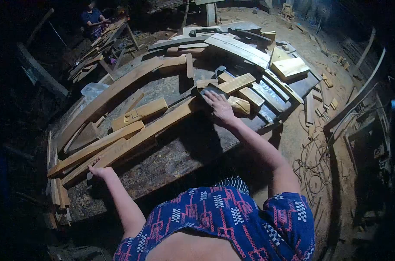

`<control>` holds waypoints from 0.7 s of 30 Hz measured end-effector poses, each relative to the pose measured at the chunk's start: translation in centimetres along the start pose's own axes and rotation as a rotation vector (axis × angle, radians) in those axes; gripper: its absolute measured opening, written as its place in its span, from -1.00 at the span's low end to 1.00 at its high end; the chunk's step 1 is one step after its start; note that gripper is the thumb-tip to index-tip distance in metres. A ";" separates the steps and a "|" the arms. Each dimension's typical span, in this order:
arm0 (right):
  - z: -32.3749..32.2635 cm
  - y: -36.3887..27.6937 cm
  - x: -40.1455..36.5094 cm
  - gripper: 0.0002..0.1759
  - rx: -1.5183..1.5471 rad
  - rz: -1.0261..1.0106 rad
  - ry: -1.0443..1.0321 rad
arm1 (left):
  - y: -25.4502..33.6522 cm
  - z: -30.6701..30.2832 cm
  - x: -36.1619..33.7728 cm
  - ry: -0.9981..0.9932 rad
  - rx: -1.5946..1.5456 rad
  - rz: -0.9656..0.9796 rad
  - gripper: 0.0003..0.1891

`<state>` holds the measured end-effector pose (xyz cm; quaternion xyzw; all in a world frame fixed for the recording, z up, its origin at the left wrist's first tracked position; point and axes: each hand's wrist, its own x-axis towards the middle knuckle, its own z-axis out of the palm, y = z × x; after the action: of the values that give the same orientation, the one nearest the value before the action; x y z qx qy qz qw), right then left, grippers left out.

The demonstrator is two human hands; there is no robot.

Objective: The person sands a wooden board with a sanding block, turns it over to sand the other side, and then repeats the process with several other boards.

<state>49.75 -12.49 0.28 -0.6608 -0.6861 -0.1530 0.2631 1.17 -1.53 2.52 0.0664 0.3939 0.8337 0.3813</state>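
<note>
A long wooden bar (162, 124) lies slantwise along the near side of the workbench. At its lower left end my left hand (101, 170) is closed around the bar's edge. My right hand (219, 107) lies with fingers spread on a dark flat sheet (212, 89), perhaps sandpaper, at the upper right part of the bar. The palm hides what is directly under it. Beside the bar rest a second wooden strip (97, 148) and a thick block with a cut-out (141, 114). A rounded wooden piece (240, 105) sits just right of my right hand.
The dark workbench (162, 167) carries curved timbers (106, 98), pale boards (239, 48) and a clamp-like tool (206, 31). A plastic bag (94, 90) sits at its left. On the floor at right are tangled cables (312, 167) and wood scraps. Another person (93, 19) sits at far left.
</note>
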 end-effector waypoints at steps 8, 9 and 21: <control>-4.9 12.6 1.6 -0.54 -0.020 0.547 0.086 | 0.2 0.2 -0.9 -0.058 -0.001 0.027 -0.67; -3.8 13.8 1.5 -0.54 -0.018 0.548 0.082 | 0.4 0.2 -1.2 -0.061 0.007 0.056 -0.67; 0.0 -6.9 2.3 -0.51 0.231 -0.076 0.046 | 0.5 0.6 -1.8 -0.024 -0.050 -0.014 -0.66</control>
<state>43.00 -11.11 2.54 -0.5960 -0.7175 -0.0981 0.3470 2.38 -2.59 3.61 0.0643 0.3687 0.8397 0.3934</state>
